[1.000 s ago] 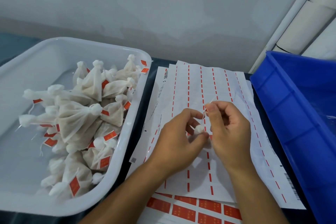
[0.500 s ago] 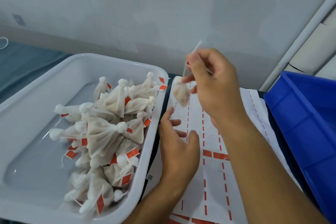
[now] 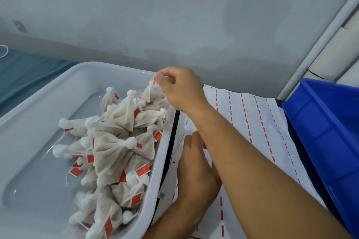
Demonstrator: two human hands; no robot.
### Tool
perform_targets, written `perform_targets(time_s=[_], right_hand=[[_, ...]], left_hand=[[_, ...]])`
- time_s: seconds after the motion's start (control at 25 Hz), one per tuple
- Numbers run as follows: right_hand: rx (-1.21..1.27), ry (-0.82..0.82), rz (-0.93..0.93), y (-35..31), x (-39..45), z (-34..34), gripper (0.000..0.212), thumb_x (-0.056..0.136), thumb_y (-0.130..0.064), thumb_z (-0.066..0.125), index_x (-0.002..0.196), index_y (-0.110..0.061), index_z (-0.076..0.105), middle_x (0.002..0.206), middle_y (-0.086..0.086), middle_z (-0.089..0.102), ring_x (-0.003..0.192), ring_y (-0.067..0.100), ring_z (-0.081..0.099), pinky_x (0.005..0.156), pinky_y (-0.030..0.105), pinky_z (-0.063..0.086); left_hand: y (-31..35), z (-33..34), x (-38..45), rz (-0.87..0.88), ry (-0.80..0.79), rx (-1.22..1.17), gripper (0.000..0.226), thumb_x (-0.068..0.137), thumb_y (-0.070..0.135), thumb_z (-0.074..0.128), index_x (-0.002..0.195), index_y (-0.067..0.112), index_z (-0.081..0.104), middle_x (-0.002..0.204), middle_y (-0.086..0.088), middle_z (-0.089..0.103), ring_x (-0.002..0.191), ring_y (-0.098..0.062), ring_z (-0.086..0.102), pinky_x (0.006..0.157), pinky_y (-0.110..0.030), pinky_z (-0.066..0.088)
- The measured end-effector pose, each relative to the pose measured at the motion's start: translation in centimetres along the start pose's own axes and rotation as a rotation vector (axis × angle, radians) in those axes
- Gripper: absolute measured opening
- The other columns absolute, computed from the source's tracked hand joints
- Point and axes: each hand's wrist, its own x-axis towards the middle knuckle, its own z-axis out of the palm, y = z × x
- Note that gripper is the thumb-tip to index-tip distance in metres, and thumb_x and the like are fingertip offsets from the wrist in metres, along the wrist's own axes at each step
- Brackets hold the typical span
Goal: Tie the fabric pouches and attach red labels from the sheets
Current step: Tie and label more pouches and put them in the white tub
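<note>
The right hand (image 3: 179, 89) pinches the string of a tied pouch (image 3: 150, 92) hanging over the far corner of the white tub (image 3: 38, 99), touching the pile of pouches (image 3: 116, 141). The left hand (image 3: 195, 170) rests on the label sheets (image 3: 252, 122), fingers hidden, grip unclear

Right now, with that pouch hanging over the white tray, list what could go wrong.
1. The right hand pinches the pouch only by its top, close above the tray's far rim; released there, it might land on the rim or roll off the heaped pile.
2. The right forearm crosses above the left hand and the label sheets; pulling back could drag or crease them.
</note>
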Motion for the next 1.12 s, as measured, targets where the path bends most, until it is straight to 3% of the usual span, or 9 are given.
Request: perform_targets(time_s=[0.08, 0.2, 0.36, 0.56, 0.68, 0.76, 0.84, 1.0, 1.12], right_hand=[[-0.032, 0.027, 0.031, 0.5, 0.0, -1.9, 0.026, 0.099, -0.033, 0.064, 0.120, -0.021, 0.075, 0.110, -0.004, 0.077, 0.102, 0.014, 0.070, 0.097, 0.029, 0.052], [-0.122, 0.140, 0.036, 1.6, 0.1, -6.5, 0.027, 0.098, -0.036, 0.063, 0.121, -0.026, 0.073, 0.115, -0.006, 0.075, 0.107, 0.013, 0.068, 0.094, 0.024, 0.049], [-0.313, 0.257, 0.140, 5.2, -0.2, -15.2, 0.025, 0.097, -0.033, 0.062, 0.118, -0.027, 0.071, 0.114, -0.006, 0.074, 0.106, 0.016, 0.068, 0.088, 0.022, 0.047], [-0.544, 0.333, 0.428, 11.4, -4.0, -26.8, 0.020, 0.097, -0.025, 0.060, 0.111, -0.021, 0.073, 0.119, -0.002, 0.072, 0.114, 0.023, 0.063, 0.094, 0.028, 0.046], [-0.580, 0.308, 0.656, 15.2, -8.0, -32.5, 0.020, 0.098, -0.025, 0.060, 0.096, -0.007, 0.069, 0.100, 0.009, 0.067, 0.091, 0.029, 0.063, 0.089, 0.039, 0.056], [-0.539, 0.279, 0.822, 17.2, -10.8, -35.2, 0.030, 0.099, -0.025, 0.063, 0.110, 0.003, 0.068, 0.108, 0.016, 0.070, 0.097, 0.032, 0.069, 0.093, 0.046, 0.059], [-0.500, 0.230, 0.919, 18.7, -13.1, -36.6, 0.029, 0.098, -0.024, 0.068, 0.117, -0.001, 0.068, 0.123, 0.017, 0.067, 0.107, 0.031, 0.069, 0.095, 0.046, 0.059], [-0.413, 0.137, 0.978, 21.1, -15.7, -36.3, 0.031, 0.097, -0.029, 0.072, 0.121, -0.010, 0.067, 0.127, 0.011, 0.062, 0.110, 0.031, 0.067, 0.094, 0.044, 0.059], [-0.627, 0.146, 0.956, 23.4, -16.2, -36.2, 0.032, 0.097, -0.022, 0.069, 0.126, -0.011, 0.065, 0.127, 0.011, 0.064, 0.110, 0.032, 0.065, 0.091, 0.041, 0.059]], left_hand=[[-0.5, -0.1, -0.3, 0.030, 0.013, 0.090, 0.044, 0.089, 0.029, 0.074, 0.118, 0.047, 0.046, 0.097, 0.019, 0.051, 0.090, -0.001, 0.058, 0.076, -0.022, 0.053], [-1.1, 0.1, -0.2, -0.020, -0.013, 0.157, 0.060, 0.085, 0.035, 0.077, 0.123, 0.060, 0.038, 0.095, 0.022, 0.052, 0.088, 0.002, 0.058, 0.072, -0.017, 0.055], [-1.5, -0.1, -0.1, -0.064, -0.053, 0.167, 0.058, 0.085, 0.039, 0.080, 0.119, 0.062, 0.040, 0.094, 0.018, 0.056, 0.082, 0.001, 0.063, 0.065, -0.020, 0.059], [-0.7, 0.1, -0.4, -0.068, -0.046, 0.227, 0.053, 0.086, 0.033, 0.080, 0.121, 0.053, 0.046, 0.091, 0.014, 0.057, 0.077, -0.005, 0.063, 0.050, -0.011, 0.046], [-0.2, 0.1, -0.5, -0.091, -0.057, 0.259, 0.051, 0.086, 0.031, 0.081, 0.121, 0.048, 0.048, 0.090, 0.011, 0.057, 0.075, -0.010, 0.062, 0.050, -0.016, 0.045], [0.0, 0.2, -0.3, -0.095, -0.067, 0.278, 0.052, 0.086, 0.030, 0.081, 0.121, 0.047, 0.048, 0.091, 0.008, 0.058, 0.074, -0.012, 0.062, 0.049, -0.021, 0.046], [-0.1, 0.3, -0.1, -0.093, -0.072, 0.308, 0.053, 0.085, 0.029, 0.082, 0.122, 0.046, 0.048, 0.092, 0.006, 0.057, 0.076, -0.014, 0.061, 0.050, -0.025, 0.047], [-0.1, 0.6, -0.2, -0.067, -0.085, 0.299, 0.054, 0.084, 0.027, 0.083, 0.126, 0.038, 0.051, 0.092, -0.001, 0.058, 0.078, -0.019, 0.059, 0.057, -0.031, 0.049], [-0.1, 0.5, 0.1, -0.039, -0.108, 0.281, 0.054, 0.083, 0.021, 0.084, 0.125, 0.034, 0.052, 0.088, -0.008, 0.059, 0.076, -0.025, 0.059, 0.060, -0.036, 0.050]])
